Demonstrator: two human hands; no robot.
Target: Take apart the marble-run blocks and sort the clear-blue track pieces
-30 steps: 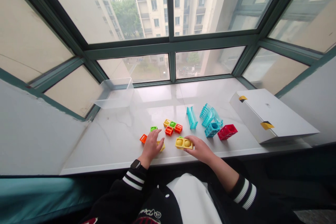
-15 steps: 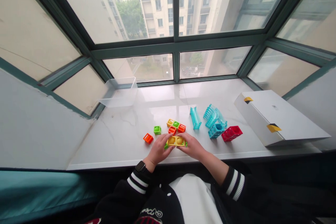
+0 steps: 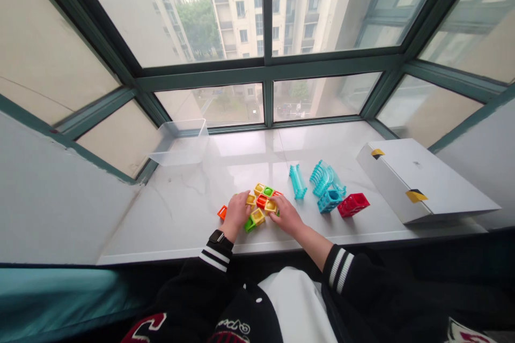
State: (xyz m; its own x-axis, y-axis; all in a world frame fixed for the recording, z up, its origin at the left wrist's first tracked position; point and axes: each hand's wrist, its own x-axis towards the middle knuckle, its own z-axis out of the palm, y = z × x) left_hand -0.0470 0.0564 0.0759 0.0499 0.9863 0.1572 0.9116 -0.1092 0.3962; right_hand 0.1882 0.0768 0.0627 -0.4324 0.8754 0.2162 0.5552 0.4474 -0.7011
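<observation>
Several small yellow, green and orange blocks lie together near the front of the white sill. My left hand (image 3: 237, 214) is closed on a yellow block (image 3: 251, 200) at the left of the cluster. On the right side, my right hand (image 3: 286, 214) has its fingers on another yellow block (image 3: 271, 206), which touches an orange block (image 3: 262, 201). Between the hands and nearer me sit a yellow block (image 3: 258, 217) and a green block (image 3: 250, 224). Behind them is a green block (image 3: 268, 191). An orange block (image 3: 222, 212) is partly hidden by my left hand.
Clear blue pieces (image 3: 298, 181) and a curved one (image 3: 322, 177) lie to the right, with a blue block (image 3: 330, 201) and a red block (image 3: 353, 204). A white box (image 3: 434, 177) is far right; a clear tray (image 3: 181, 144) stands back left.
My hands have moved apart. The two yellow blocks that were side by side between them are now separate, one at each hand. The view has shifted slightly.
</observation>
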